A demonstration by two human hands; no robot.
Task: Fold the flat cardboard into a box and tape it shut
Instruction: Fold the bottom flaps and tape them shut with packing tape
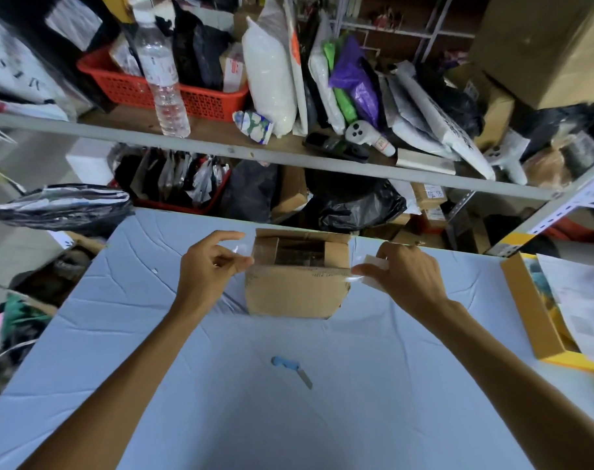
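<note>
A brown cardboard box (295,290) stands on the pale blue table cover (254,418) at the far middle, its top partly open with flaps folded inward. A strip of clear tape (299,273) stretches across the box between my hands. My left hand (210,269) pinches the tape's free end at the box's left side. To the right of the box, my right hand (407,276) grips the tape roll (373,269), which is mostly hidden by the fingers.
A blue-handled cutter (290,366) lies on the cover near the middle. A yellow-edged box (539,320) with papers sits at the right edge. Behind the table stand cluttered metal shelves (288,161) with bags, a red basket (193,96) and a water bottle (163,76).
</note>
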